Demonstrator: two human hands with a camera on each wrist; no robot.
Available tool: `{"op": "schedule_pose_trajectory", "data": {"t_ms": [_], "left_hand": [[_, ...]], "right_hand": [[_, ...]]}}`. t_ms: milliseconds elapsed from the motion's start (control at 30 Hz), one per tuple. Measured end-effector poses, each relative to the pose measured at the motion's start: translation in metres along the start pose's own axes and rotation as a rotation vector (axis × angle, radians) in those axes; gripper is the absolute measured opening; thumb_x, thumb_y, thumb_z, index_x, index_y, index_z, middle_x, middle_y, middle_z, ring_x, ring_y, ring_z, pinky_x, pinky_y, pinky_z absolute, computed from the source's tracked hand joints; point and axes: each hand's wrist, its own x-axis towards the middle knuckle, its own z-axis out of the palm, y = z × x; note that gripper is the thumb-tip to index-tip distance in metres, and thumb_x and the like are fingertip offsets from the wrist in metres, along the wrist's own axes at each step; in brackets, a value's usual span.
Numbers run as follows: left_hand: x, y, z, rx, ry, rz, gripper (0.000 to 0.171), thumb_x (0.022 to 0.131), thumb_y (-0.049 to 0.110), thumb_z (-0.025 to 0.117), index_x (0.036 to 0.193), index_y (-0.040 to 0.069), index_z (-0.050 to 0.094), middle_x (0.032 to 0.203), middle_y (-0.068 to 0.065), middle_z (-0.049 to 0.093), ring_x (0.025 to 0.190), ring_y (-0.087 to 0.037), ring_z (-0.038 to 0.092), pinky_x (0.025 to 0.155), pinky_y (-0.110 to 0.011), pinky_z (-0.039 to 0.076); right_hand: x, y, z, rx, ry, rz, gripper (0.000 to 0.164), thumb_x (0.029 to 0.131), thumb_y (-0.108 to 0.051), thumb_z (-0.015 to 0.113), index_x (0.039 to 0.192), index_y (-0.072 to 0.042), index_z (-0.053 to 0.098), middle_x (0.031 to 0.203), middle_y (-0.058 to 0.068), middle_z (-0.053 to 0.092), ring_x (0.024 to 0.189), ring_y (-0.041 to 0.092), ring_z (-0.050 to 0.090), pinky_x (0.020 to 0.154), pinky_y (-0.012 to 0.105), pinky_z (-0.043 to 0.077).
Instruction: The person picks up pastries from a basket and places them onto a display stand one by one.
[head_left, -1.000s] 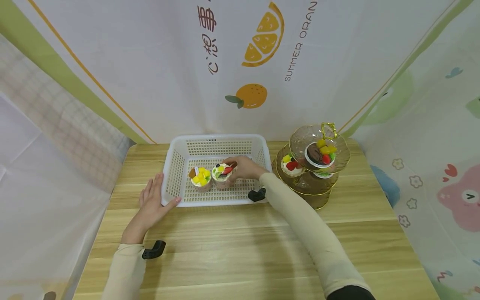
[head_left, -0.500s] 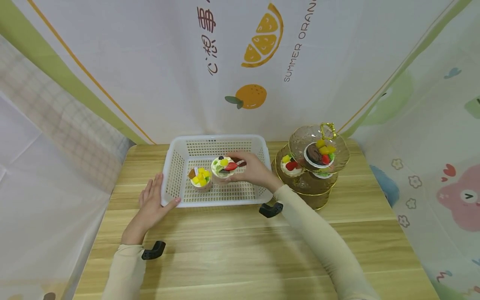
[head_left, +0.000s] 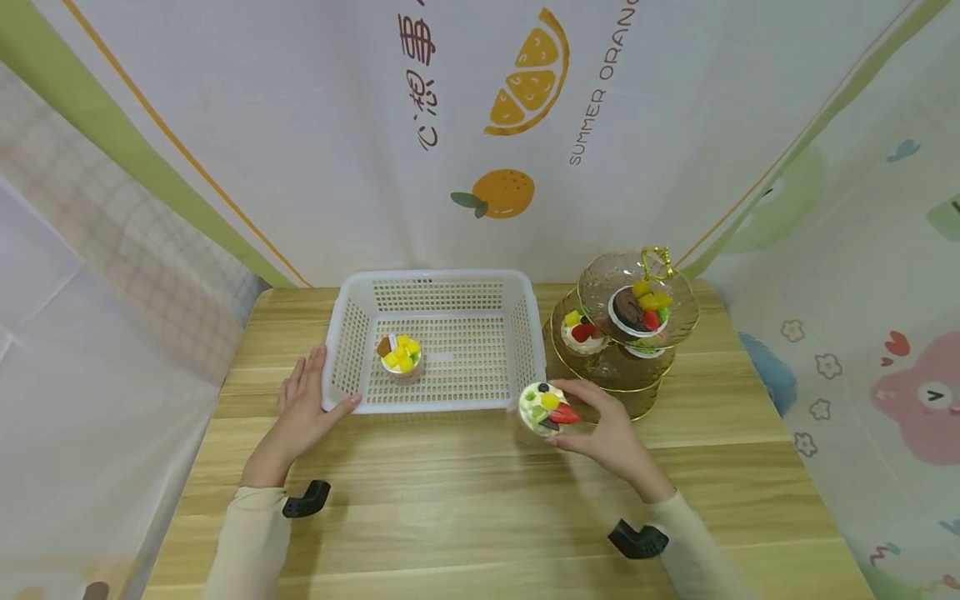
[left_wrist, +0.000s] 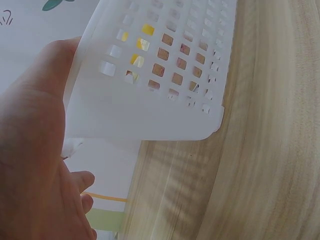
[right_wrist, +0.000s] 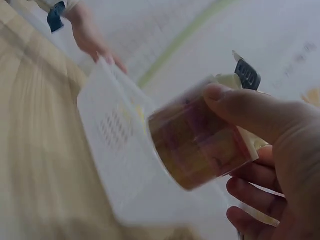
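My right hand (head_left: 606,433) pinches a dessert cup (head_left: 542,410) between thumb and fingers, just off the basket's front right corner. The cup has cream, a strawberry slice, yellow and green fruit and a dark piece on top; its clear side (right_wrist: 197,137) faces the right wrist view. My left hand (head_left: 302,417) rests at the left front corner of the white plastic basket (head_left: 435,407), its fingers straight along the outside and its thumb on the front rim. Inside the basket, left of the middle, stands another dessert cup (head_left: 402,357) topped with yellow cubes.
A tiered cake stand (head_left: 600,379) with gold rims stands right of the basket. On its top tier sits a chocolate dessert cup (head_left: 637,312); a strawberry-topped cup (head_left: 583,333) is on a lower tier, with another partly hidden. A printed curtain (head_left: 337,167) hangs behind the wooden table (head_left: 435,517).
The right hand has lifted the strawberry-topped dessert cup out of the basket and carried it right and toward the person. The left hand has stayed in place.
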Motion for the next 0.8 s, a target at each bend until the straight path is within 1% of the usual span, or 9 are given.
{"op": "schedule_pose_trajectory", "data": {"t_ms": [67,133,233,300,367,400,533,600,800], "left_hand": [[0.000,0.000,-0.001,0.005,0.000,0.000,0.106,0.093,0.053,0.060,0.159,0.010,-0.010,0.167,-0.020,-0.007,0.151,-0.049,-0.007,0.114,-0.072,-0.005],[0.000,-0.001,-0.003,0.008,0.003,0.000,0.105,0.093,0.053,0.059,0.159,0.010,-0.011,0.167,-0.020,-0.007,0.151,-0.049,-0.007,0.114,-0.072,-0.004],[-0.001,-0.001,-0.004,0.006,0.008,-0.001,0.105,0.093,0.053,0.059,0.159,0.010,-0.011,0.166,-0.023,-0.005,0.151,-0.050,-0.007,0.114,-0.072,-0.004],[-0.001,-0.001,-0.004,0.005,0.011,0.002,0.105,0.093,0.053,0.059,0.159,0.009,-0.010,0.166,-0.024,-0.004,0.151,-0.050,-0.006,0.115,-0.071,-0.004],[-0.001,-0.001,-0.004,0.003,0.011,0.003,0.105,0.093,0.052,0.060,0.159,0.008,-0.009,0.166,-0.024,-0.004,0.151,-0.050,-0.006,0.115,-0.071,-0.004],[-0.001,-0.001,-0.004,0.005,0.011,0.004,0.105,0.093,0.052,0.060,0.159,0.008,-0.009,0.166,-0.024,-0.004,0.150,-0.050,-0.006,0.115,-0.071,-0.004],[-0.001,0.000,-0.002,-0.001,0.006,0.005,0.105,0.093,0.052,0.060,0.159,0.008,-0.010,0.166,-0.023,-0.005,0.151,-0.050,-0.007,0.115,-0.071,-0.004],[-0.001,0.000,-0.002,-0.001,0.002,0.005,0.105,0.093,0.052,0.060,0.159,0.009,-0.010,0.167,-0.022,-0.006,0.151,-0.050,-0.007,0.115,-0.071,-0.004],[-0.001,0.003,-0.001,0.007,-0.003,0.002,0.106,0.093,0.052,0.060,0.159,0.009,-0.011,0.166,-0.023,-0.004,0.151,-0.050,-0.006,0.115,-0.071,-0.004]], "right_hand": [[-0.022,0.013,-0.006,-0.033,0.057,0.053,0.074,0.066,-0.022,0.092,0.133,-0.022,0.061,0.129,0.000,0.064,0.114,0.000,0.055,0.100,0.038,0.049],[-0.038,0.028,-0.010,-0.067,0.114,0.108,0.074,0.067,-0.023,0.092,0.134,-0.022,0.061,0.128,0.000,0.064,0.110,-0.004,0.054,0.098,0.041,0.048],[-0.053,0.048,-0.015,-0.081,0.189,0.199,0.073,0.069,-0.022,0.091,0.135,-0.019,0.060,0.127,0.000,0.062,0.107,-0.009,0.052,0.096,0.034,0.046],[-0.058,0.058,-0.017,-0.084,0.232,0.240,0.072,0.071,-0.021,0.090,0.136,-0.018,0.059,0.125,-0.001,0.062,0.104,-0.013,0.050,0.094,0.026,0.045],[-0.060,0.064,-0.018,-0.093,0.259,0.267,0.072,0.072,-0.022,0.089,0.137,-0.018,0.058,0.125,-0.001,0.062,0.103,-0.014,0.049,0.093,0.023,0.045],[-0.060,0.066,-0.019,-0.096,0.268,0.274,0.072,0.072,-0.023,0.089,0.138,-0.018,0.058,0.126,0.000,0.061,0.103,-0.015,0.049,0.093,0.024,0.045],[-0.053,0.070,-0.018,-0.108,0.299,0.254,0.071,0.073,-0.025,0.089,0.137,-0.016,0.058,0.130,0.006,0.061,0.103,-0.012,0.048,0.093,0.036,0.046],[-0.048,0.072,-0.016,-0.096,0.314,0.246,0.070,0.073,-0.023,0.089,0.135,-0.014,0.059,0.128,0.008,0.061,0.103,-0.010,0.048,0.094,0.037,0.046],[-0.037,0.077,-0.011,-0.083,0.322,0.273,0.069,0.073,-0.019,0.088,0.134,-0.005,0.058,0.125,0.010,0.061,0.104,-0.007,0.049,0.093,0.021,0.041]]}}
